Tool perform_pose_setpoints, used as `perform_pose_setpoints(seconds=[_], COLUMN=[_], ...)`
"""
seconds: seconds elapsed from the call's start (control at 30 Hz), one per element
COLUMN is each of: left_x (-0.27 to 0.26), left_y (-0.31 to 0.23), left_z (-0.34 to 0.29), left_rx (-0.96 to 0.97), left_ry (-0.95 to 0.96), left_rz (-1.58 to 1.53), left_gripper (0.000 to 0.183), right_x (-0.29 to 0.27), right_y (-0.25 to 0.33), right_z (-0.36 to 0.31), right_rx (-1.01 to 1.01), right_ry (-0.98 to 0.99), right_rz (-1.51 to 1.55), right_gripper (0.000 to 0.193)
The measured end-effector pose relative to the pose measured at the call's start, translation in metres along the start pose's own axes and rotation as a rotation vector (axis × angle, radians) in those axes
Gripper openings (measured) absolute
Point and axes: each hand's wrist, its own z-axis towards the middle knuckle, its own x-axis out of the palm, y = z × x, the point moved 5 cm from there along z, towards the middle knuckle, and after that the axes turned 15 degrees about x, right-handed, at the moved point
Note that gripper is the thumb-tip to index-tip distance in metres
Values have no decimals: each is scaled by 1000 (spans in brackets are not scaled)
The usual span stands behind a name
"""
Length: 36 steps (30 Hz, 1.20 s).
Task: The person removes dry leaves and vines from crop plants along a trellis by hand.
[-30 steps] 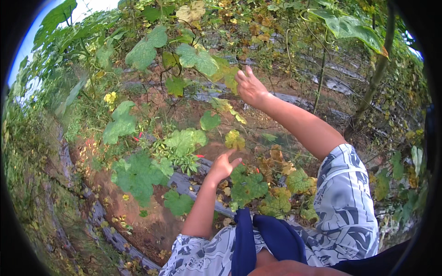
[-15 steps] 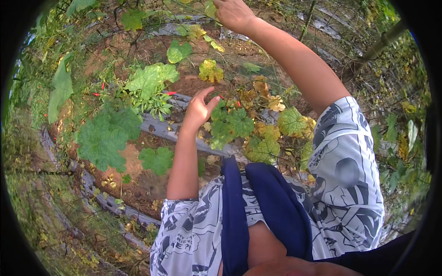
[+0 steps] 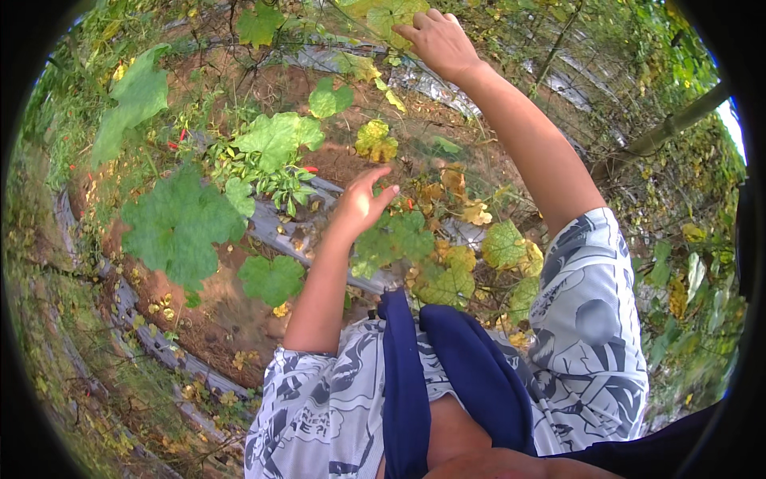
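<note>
My right hand (image 3: 441,44) is raised at the top of the view, its arm stretched far forward. Its fingers curl over and the thumb side meets the edge of a yellow-green leaf (image 3: 392,17); what they grip is hidden. Lower and to the left, my left hand (image 3: 361,206) hangs in the air, thumb and fingers apart, with nothing between them. Just under it are lobed green leaves (image 3: 399,239). A red chilli pepper (image 3: 309,169) shows to its left, by a small leafy pepper plant (image 3: 279,180). A yellowed leaf (image 3: 376,142) is above its fingertips.
Large broad leaves (image 3: 182,227) spread at the left over brown soil. Strips of grey plastic mulch (image 3: 275,231) run across the ground. A thick pole (image 3: 674,124) slants in at the upper right, and thin dry vines (image 3: 558,44) tangle near my right arm.
My right hand has come slightly right and lower in view, showing more of the leaf beside it. My left hand has shifted a little right and down, still open. The whole view has shifted slightly.
</note>
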Motion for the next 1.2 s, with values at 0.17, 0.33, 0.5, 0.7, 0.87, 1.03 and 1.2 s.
perform_pose_setpoints(seconds=[0.17, 0.33, 0.5, 0.7, 0.87, 1.03, 1.2], left_x=[-5, -6, 1, 19, 42, 44, 50], left_y=[3, 27, 29, 42, 64, 70, 99], left_z=[0, -3, 24, 65, 94, 99, 90], left_rx=[-84, -204, -27, 105, 32, -40, -36], left_ry=[18, 59, 23, 27, 144, 157, 125], left_rz=[3, 2, 230, 666, 820, 773, 647], left_gripper=[49, 48, 45, 46, 55, 54, 39], right_x=[-6, -9, -87, -120, -138, -121, -169], right_y=[11, 10, -19, 0, -7, 8, 64], right_z=[17, 25, 25, -26, -46, -96, -164], right_rx=[-158, -281, -258, -351, -264, -5, -217], right_ry=[-113, -78, 157, 337, 356, 215, 144], right_rz=[81, -91, -156, 1, 575, 308, 653], right_gripper=[40, 38, 33, 23, 26, 39, 40])
